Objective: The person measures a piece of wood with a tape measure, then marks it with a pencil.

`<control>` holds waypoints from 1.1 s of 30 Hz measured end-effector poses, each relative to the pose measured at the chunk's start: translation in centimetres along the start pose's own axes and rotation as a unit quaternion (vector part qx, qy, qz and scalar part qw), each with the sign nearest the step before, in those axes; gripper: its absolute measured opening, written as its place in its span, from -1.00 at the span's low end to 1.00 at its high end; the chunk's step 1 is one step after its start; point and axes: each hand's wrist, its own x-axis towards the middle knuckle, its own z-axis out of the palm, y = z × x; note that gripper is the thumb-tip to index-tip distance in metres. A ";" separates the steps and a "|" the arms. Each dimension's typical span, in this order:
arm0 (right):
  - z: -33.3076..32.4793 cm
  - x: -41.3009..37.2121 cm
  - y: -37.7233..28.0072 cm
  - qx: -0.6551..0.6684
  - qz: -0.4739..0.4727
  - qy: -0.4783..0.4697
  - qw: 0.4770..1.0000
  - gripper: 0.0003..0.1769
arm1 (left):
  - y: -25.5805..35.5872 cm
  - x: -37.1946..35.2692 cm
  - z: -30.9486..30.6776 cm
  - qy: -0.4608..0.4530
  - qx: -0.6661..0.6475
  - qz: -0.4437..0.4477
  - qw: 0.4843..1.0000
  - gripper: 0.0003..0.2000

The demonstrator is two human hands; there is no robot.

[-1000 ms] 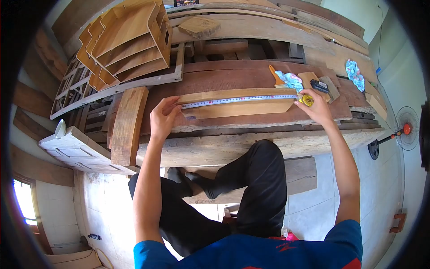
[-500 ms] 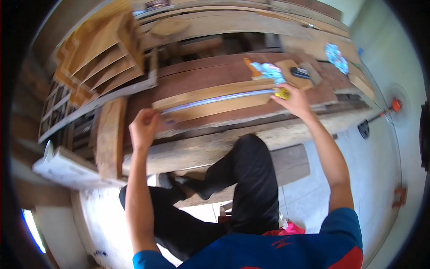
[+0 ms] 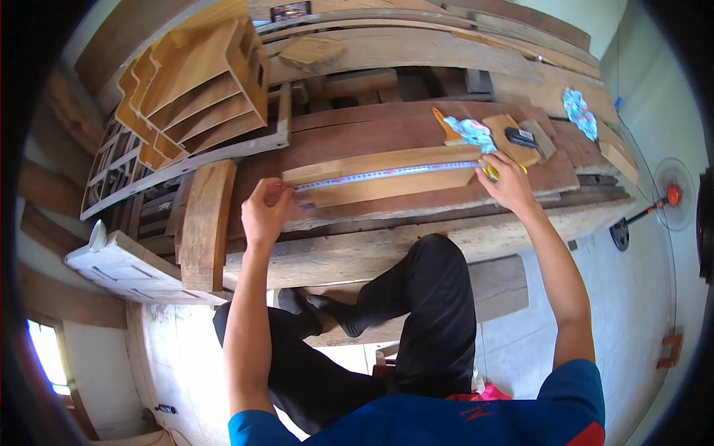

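A light wooden board (image 3: 387,192) lies lengthwise on the reddish-brown plank in front of me. Along it stretches the pale blade of a tape measure (image 3: 387,175), with its printed marks facing up. At the board's left end, my left hand (image 3: 264,214) pinches the blade's tip between thumb and fingers. My right hand (image 3: 512,184) is closed around the yellow tape case at the board's right end, and its fingers cover most of the case.
Behind my right hand lie a blue patterned cloth (image 3: 470,132), a small wooden block and a black object (image 3: 520,137). A wooden shelved organizer (image 3: 204,93) stands at the left. Beyond the bench's right end is a fan (image 3: 673,195). My knees are against the bench front.
The whole view has shifted, so the scene sits further right and lower. My right hand has turned over the tape case and hides more of it. The blade remains stretched along the board.
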 end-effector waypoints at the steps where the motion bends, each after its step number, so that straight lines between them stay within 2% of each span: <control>1: -0.1 0.1 0.1 0.002 0.003 -0.005 1.000 -0.59 | -0.1 0.1 -0.1 -0.003 0.001 -0.002 1.000 -0.74; 8: -0.4 0.7 -0.7 -0.006 0.028 -0.018 0.999 -0.64 | 0.8 0.3 -0.7 -0.022 0.034 -0.007 0.999 -0.75; 11: 0.3 0.7 0.5 0.002 -0.003 -0.003 1.000 -0.64 | 0.8 0.4 -0.7 -0.024 0.039 -0.010 0.999 -0.75; 20: -0.4 1.5 0.9 0.017 -0.010 -0.065 0.998 -0.65 | 1.3 0.2 -0.8 -0.020 0.045 -0.002 0.999 -0.69; 26: -1.0 1.0 0.8 0.008 -0.021 -0.080 0.997 -0.54 | 0.7 0.2 -0.7 -0.026 0.045 0.008 0.999 -0.69; 33: -1.0 0.5 0.5 -0.006 0.022 -0.084 0.996 -0.49 | 2.0 0.2 -1.3 -0.030 0.067 0.014 0.997 -0.75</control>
